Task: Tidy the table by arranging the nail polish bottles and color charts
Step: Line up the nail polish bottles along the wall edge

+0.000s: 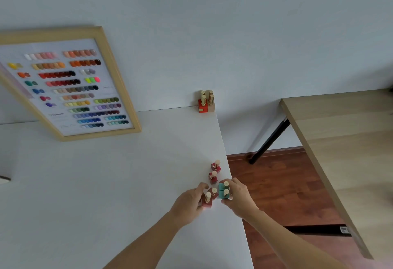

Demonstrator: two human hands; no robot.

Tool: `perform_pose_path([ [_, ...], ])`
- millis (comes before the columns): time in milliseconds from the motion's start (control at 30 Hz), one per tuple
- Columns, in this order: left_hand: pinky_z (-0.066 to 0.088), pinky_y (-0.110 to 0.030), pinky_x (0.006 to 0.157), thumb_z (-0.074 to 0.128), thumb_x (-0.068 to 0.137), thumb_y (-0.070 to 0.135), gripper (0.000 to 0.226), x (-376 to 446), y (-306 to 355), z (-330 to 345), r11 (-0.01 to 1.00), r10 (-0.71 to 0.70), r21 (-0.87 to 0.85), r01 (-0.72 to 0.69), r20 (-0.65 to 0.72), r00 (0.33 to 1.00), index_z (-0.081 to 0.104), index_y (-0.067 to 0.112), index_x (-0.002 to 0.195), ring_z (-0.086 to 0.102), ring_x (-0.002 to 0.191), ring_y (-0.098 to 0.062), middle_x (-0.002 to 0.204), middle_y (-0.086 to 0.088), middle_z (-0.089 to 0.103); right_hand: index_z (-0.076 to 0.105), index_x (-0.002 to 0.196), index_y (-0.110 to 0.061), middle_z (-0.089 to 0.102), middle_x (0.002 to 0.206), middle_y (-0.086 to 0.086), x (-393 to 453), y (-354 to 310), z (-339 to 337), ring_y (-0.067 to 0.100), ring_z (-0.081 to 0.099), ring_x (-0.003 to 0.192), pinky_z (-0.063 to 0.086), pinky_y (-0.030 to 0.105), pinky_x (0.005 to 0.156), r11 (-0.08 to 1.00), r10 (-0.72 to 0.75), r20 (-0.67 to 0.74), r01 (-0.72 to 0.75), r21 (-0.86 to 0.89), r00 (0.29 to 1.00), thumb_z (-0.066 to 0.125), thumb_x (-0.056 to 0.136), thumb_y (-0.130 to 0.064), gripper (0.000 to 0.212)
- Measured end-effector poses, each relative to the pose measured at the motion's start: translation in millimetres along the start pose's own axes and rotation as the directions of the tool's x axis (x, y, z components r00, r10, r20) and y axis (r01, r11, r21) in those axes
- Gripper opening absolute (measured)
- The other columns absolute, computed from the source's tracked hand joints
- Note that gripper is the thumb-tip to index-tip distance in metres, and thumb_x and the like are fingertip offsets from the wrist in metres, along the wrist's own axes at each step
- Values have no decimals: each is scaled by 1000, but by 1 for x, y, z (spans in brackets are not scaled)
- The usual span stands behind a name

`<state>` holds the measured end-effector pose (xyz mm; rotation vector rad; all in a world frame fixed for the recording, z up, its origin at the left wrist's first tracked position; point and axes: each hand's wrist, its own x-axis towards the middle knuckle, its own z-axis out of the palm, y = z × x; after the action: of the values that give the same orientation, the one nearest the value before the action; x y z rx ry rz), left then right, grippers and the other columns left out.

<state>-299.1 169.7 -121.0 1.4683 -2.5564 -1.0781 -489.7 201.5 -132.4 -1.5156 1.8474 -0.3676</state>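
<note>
At the right edge of the white table, my left hand grips two dark red nail polish bottles with gold caps. My right hand is closed on two teal bottles right beside them. Two more dark red bottles stand upright just beyond my hands. At the table's far right corner stands a cluster of bottles, red and beige. A wood-framed color chart with rows of nail swatches leans against the wall at the back left.
A light wooden table with a black leg stands to the right across a gap of brown wooden floor. A small dark-edged object shows at the far left edge.
</note>
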Motion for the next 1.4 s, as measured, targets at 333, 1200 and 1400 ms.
perform_pose_path([
  [333,46,-26,103,71,84,25,63,17,2,6,999,28,37,-29,31,999,40,27,138,60,115,-23,127,-5,52,53,113,-23,53,108,-4,-4,1,-4,12,51,93,43,11,74,998,-57,-4,57,-31,998,72,79,-11,41],
  [1200,57,-40,83,80,72,9,48,68,-57,-104,968,-132,-244,52,-325,937,60,7,115,63,93,-26,107,-12,58,60,112,-11,60,108,7,122,-53,-92,18,60,89,54,22,79,993,-115,-198,120,14,973,78,71,-5,45],
  [1400,55,-41,86,80,73,12,49,126,-70,-127,970,-166,-221,99,-311,936,58,5,116,65,95,-30,109,-16,59,59,114,-10,56,110,7,178,-83,-78,19,59,91,54,28,81,987,-158,-115,154,-41,981,78,71,-9,47],
])
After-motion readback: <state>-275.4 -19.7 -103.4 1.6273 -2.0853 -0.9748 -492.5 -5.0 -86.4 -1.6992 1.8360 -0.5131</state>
